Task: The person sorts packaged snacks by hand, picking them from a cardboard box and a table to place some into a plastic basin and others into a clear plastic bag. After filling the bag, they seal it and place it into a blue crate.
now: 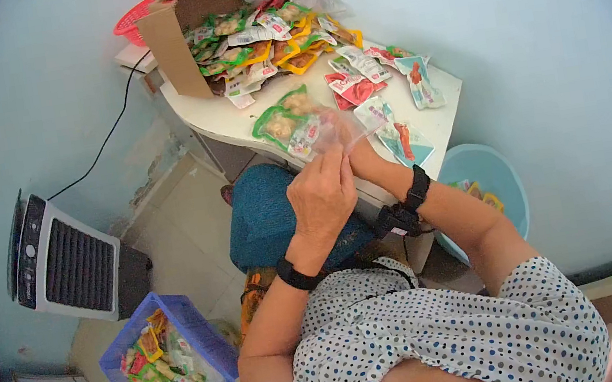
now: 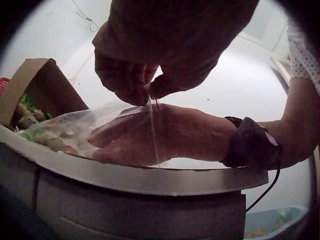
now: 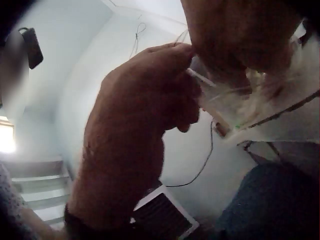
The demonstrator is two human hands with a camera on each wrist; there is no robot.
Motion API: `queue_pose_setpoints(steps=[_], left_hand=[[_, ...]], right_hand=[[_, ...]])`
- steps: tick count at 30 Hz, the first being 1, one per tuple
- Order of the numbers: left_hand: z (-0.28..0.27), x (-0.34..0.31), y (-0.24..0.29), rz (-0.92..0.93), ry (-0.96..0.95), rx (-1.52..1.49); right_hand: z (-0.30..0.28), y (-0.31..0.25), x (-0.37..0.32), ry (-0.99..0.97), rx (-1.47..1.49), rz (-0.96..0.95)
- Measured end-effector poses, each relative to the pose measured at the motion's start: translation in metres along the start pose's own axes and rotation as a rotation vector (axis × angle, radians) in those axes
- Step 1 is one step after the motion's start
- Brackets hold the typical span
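A clear plastic bag (image 1: 326, 140) lies at the front edge of the white table (image 1: 200, 118). My left hand (image 1: 323, 196) pinches the bag's rim between thumb and fingertips; the left wrist view shows this left hand (image 2: 150, 70) above the other. My right hand (image 2: 155, 135) is inside the bag up to the wrist, its fingers stretched toward green packets (image 2: 47, 139). Through the film, the right hand (image 1: 349, 135) looks blurred, and whether its fingertips touch a packet is unclear. Green-edged packets (image 1: 280, 126) lie beside the fingers at the bag's far end.
A cardboard box (image 1: 174, 48) full of packets lies on its side at the back. Loose packets (image 1: 420, 83) lie on the table's right. A blue tub (image 1: 510, 176) stands at right, a purple basket (image 1: 213, 335) and an air cooler (image 1: 80, 264) at left.
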State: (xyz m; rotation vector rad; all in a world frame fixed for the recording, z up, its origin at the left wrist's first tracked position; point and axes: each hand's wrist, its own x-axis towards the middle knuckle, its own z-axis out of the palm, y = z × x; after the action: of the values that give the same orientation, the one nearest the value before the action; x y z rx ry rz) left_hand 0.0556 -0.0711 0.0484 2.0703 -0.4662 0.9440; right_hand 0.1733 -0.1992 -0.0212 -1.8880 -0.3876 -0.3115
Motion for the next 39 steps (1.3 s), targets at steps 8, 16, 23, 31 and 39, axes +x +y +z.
queue_pose_setpoints(steps=[8,16,23,31,39], left_hand=[[0.000,-0.002,0.000,0.023,0.003,-0.001],[-0.001,0.000,-0.002,0.020,0.058,-0.033],[-0.004,-0.005,-0.004,-0.043,0.058,-0.074],[0.001,-0.012,-0.004,0.005,-0.013,0.012],[0.001,-0.015,-0.011,0.032,-0.045,-0.043]], right_hand=[[0.016,0.005,0.010,-0.213,-0.740,-0.125],[0.007,-0.003,0.012,-0.234,-0.653,-0.365],[-0.087,-0.149,-0.032,-0.803,-0.567,-0.068],[-0.086,-0.205,0.029,-0.469,-0.153,0.033],[0.029,-0.116,0.165,-0.358,-0.603,-0.306]])
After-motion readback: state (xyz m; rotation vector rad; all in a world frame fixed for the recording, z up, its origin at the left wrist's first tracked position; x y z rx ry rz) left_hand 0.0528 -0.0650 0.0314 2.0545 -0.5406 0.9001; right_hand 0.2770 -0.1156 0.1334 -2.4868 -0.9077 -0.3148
